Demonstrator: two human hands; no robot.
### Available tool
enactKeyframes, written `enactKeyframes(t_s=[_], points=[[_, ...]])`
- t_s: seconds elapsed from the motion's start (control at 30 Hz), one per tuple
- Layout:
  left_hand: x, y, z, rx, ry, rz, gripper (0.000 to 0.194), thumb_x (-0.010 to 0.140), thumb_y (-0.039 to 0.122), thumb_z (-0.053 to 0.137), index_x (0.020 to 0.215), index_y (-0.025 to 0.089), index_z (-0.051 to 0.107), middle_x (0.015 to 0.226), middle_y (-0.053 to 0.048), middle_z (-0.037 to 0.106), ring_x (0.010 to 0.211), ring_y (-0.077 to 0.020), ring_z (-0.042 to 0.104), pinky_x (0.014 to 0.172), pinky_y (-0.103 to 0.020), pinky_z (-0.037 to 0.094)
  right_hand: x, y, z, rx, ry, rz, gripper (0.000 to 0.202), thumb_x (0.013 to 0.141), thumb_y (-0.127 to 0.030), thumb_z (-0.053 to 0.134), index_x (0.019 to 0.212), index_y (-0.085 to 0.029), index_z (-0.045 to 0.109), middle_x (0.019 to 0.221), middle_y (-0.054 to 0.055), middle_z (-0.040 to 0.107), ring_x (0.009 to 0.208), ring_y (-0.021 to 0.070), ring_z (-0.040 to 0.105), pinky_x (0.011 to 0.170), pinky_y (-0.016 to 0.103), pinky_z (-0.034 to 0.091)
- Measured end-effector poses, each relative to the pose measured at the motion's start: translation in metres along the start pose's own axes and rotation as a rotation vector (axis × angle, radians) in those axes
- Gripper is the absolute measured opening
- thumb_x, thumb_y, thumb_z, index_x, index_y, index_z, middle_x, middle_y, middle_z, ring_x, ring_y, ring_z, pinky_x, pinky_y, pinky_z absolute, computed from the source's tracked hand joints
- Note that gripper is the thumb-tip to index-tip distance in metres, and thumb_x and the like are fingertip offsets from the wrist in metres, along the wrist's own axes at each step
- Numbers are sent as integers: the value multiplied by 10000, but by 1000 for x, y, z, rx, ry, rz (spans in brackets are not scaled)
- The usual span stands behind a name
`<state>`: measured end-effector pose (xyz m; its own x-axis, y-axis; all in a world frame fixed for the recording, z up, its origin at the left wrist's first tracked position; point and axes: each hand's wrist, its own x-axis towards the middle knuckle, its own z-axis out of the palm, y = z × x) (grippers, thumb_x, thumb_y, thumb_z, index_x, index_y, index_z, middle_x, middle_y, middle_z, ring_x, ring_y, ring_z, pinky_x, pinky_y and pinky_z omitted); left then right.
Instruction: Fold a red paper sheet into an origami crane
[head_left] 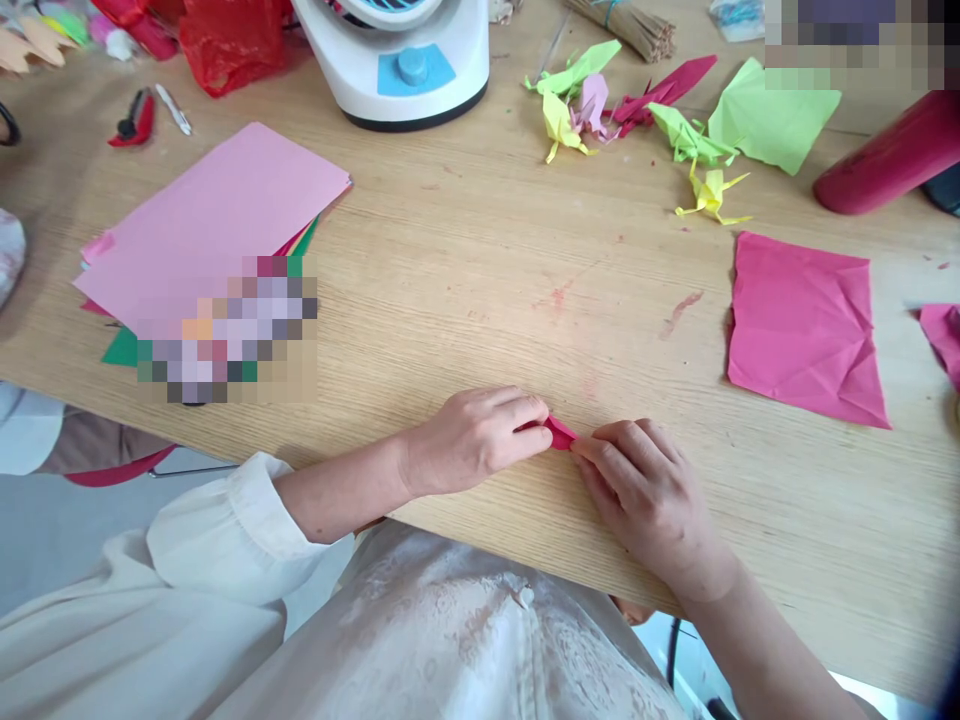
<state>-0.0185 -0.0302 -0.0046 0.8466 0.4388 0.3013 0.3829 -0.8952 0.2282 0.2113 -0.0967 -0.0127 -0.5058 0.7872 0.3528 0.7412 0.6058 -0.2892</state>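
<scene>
A small folded piece of deep pink paper (560, 433) lies between my hands near the table's front edge. My left hand (487, 435) pinches its left end with closed fingers. At the other end, the fingertips of my right hand (649, 495) press together on the paper. Fingers cover both ends, so only its middle shows. To the right lies a creased square sheet of the same pink paper (806, 325), flat and apart from my hands.
Folded paper cranes (561, 125) in several colours sit at the back right, beside a green sheet (772, 115) and a red cylinder (889, 155). A white fan (416, 75) stands at the back. Left is a stack of coloured paper (225, 205), with a red-handled cutter (135, 118) behind it.
</scene>
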Motion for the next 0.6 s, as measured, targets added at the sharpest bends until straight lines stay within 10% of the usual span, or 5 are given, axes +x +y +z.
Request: enactKeyframes(t_s=[0.6], points=[[8, 10, 5, -26, 27, -205, 206, 997, 203, 513, 855, 169, 658, 936, -22, 657, 821, -118, 618, 761, -252, 480, -2, -2, -2, 177, -16, 227, 121, 953, -79, 542, 938, -185, 599, 852, 55, 555, 783, 200, 516, 689, 346, 434]])
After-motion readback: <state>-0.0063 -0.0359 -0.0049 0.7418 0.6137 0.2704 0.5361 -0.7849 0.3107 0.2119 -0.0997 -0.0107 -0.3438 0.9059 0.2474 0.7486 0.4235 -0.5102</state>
